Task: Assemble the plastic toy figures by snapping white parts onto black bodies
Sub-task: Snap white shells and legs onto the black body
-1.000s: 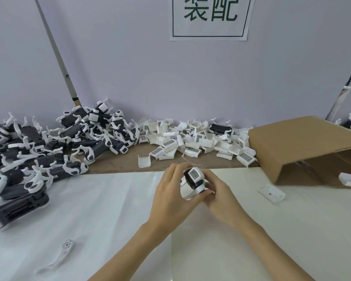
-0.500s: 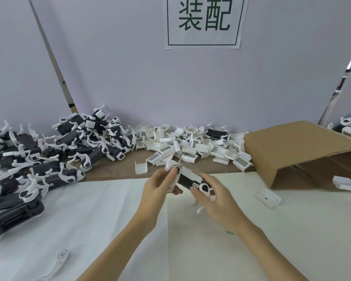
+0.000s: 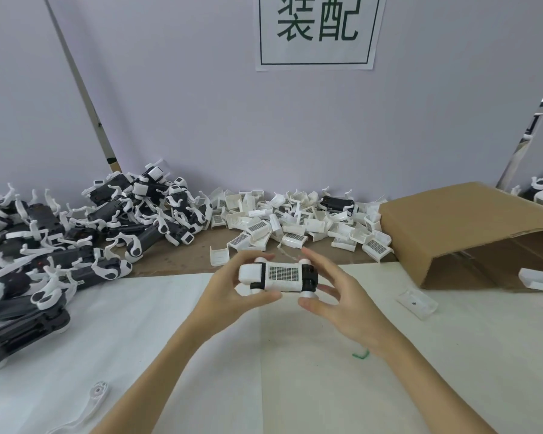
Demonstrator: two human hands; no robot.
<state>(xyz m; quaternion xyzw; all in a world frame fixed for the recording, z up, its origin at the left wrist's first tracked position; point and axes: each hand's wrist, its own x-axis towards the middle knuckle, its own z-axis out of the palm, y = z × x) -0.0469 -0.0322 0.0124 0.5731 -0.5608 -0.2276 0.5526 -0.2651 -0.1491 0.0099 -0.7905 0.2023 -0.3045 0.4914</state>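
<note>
On the white table (image 3: 389,386), the left hand (image 3: 229,296) is gripping the toy figure (image 3: 278,275); the right hand (image 3: 336,296) is touching it, fingers spread. The cardboard box (image 3: 470,223) at the right edge is holding a white part (image 3: 539,280).

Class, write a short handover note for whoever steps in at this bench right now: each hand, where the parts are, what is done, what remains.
Left hand grips the toy figure at its white end; right hand cups the other end, fingers spread.
The white grille cover is already on its black body.
Finished figures are piled far left; loose white covers lie at the back by the cardboard box.
Left: put this one aside and carry on.
</note>
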